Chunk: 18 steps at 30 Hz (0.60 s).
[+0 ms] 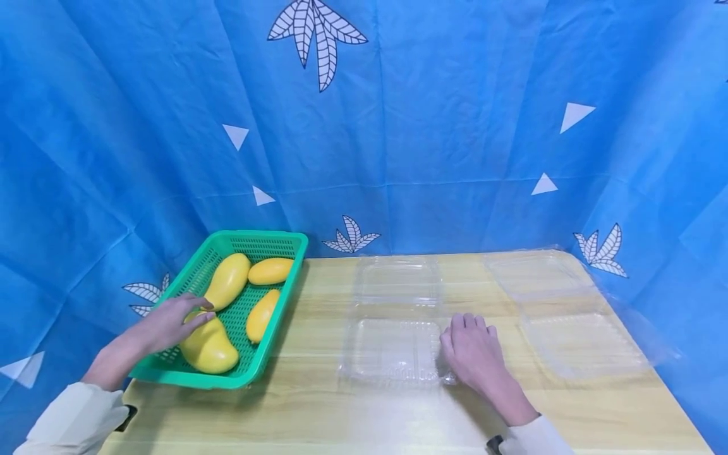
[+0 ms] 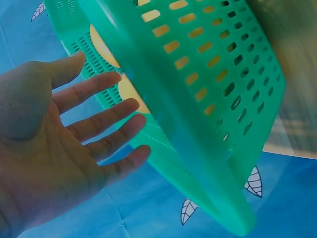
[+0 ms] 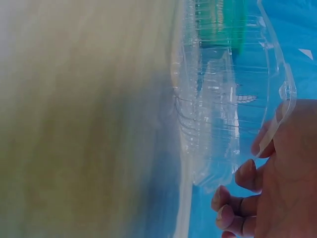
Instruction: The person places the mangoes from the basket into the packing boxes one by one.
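A green plastic basket (image 1: 188,380) on the left holds several yellow mangoes. My left hand (image 1: 170,322) reaches over its left side, fingertips right at the nearest large mango (image 1: 209,351); in the left wrist view its fingers are spread and fairly straight beside the basket rim. At mid-table an opened clear plastic clamshell box (image 1: 392,351) lies with its two halves unfolded. With curled fingers my right hand (image 1: 474,351) pinches the box's right edge; the right wrist view shows the clear rim running between thumb and forefinger.
A second clear plastic box (image 1: 588,344) lies unfolded at the table's right edge, partly overhanging it. Light wooden table (image 1: 318,411) lies beneath everything. A blue curtain (image 1: 443,126) with leaf and triangle prints encloses the back and sides.
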Each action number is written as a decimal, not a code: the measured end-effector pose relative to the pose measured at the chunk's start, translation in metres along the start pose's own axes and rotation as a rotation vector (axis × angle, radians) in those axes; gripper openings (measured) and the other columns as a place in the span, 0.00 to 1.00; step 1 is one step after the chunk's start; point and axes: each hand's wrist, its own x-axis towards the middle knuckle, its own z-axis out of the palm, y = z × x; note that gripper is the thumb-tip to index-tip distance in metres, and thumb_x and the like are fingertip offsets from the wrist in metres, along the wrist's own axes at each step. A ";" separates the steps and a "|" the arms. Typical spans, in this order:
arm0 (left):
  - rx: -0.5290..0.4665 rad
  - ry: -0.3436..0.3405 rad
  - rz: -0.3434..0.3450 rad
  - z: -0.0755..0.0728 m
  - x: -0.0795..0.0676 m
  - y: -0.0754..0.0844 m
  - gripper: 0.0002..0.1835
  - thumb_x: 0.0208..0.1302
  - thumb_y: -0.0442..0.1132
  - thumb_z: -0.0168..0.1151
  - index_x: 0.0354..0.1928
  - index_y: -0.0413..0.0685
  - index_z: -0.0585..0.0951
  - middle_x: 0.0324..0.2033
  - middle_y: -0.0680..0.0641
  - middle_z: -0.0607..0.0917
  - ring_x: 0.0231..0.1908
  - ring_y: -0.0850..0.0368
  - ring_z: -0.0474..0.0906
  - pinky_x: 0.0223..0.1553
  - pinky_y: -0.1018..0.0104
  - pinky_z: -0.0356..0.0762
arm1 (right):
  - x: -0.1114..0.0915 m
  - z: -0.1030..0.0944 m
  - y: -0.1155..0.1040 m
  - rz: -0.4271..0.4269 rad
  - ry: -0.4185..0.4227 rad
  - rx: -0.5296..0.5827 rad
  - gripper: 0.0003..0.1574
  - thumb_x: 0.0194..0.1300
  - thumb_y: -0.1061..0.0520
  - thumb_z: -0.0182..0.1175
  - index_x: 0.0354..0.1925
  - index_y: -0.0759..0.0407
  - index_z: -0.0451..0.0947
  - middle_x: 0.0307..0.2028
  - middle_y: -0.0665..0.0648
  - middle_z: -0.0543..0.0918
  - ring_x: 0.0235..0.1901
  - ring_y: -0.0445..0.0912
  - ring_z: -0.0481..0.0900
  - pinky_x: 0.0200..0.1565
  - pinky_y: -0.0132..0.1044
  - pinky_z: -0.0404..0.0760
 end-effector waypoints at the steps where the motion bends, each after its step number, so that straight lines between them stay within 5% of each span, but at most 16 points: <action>1: -0.002 0.001 0.006 0.000 0.001 -0.001 0.15 0.74 0.39 0.62 0.53 0.33 0.83 0.52 0.30 0.82 0.56 0.26 0.75 0.53 0.32 0.75 | 0.001 0.000 0.002 0.001 -0.005 -0.001 0.14 0.76 0.56 0.44 0.29 0.54 0.62 0.26 0.53 0.64 0.29 0.49 0.61 0.33 0.41 0.63; 10: -0.016 0.024 0.036 -0.009 0.007 -0.005 0.18 0.71 0.40 0.66 0.55 0.33 0.82 0.54 0.30 0.82 0.58 0.27 0.74 0.56 0.31 0.74 | 0.013 0.002 0.010 0.023 -0.035 0.024 0.14 0.77 0.53 0.43 0.32 0.56 0.65 0.29 0.55 0.68 0.32 0.51 0.65 0.35 0.44 0.65; 18: -0.066 -0.084 -0.038 -0.009 0.002 -0.004 0.30 0.66 0.47 0.71 0.60 0.31 0.79 0.61 0.24 0.74 0.63 0.21 0.64 0.59 0.24 0.66 | 0.018 0.002 0.007 0.024 -0.050 0.042 0.15 0.78 0.52 0.43 0.34 0.57 0.66 0.32 0.57 0.71 0.35 0.54 0.68 0.36 0.46 0.66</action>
